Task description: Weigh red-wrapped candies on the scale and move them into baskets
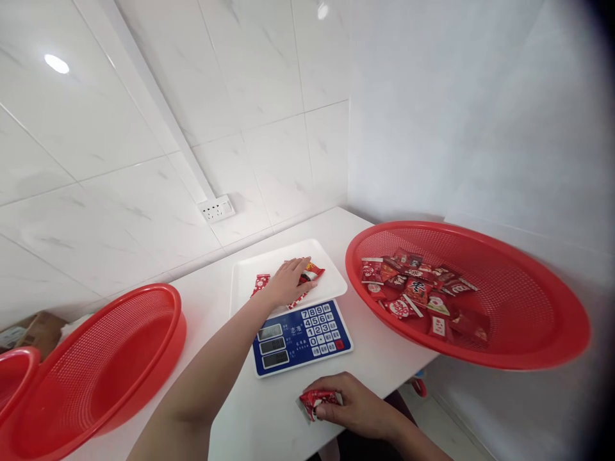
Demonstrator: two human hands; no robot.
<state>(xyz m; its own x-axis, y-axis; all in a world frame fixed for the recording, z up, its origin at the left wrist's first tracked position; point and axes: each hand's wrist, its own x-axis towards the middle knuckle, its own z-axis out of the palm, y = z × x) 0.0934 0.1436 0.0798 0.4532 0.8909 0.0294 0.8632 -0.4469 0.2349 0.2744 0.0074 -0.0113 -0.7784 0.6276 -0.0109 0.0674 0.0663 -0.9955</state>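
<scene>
My left hand (287, 282) reaches over the white tray (243, 294) of an electronic scale. Its thumb and fingers close around red snack packets (314, 271), partly hidden beneath the palm. Beside the wrist, another red-and-white packet (260, 283) lies on the tray. The scale's blue panel (293, 330) carries a number keypad and several small displays, whose readings I cannot make out. Nearer the table's front edge, my right hand (353, 403) grips a red snack packet (317, 402) between thumb and fingers; whether more than one is in it, I cannot tell.
To the right stands a big red mesh basket (519, 288) with several red snack packets (418, 291) inside. Another red basket (144, 346) is at the left, with part of a third (19, 368) beside it. A wall socket (216, 209) sits above the white table (259, 410).
</scene>
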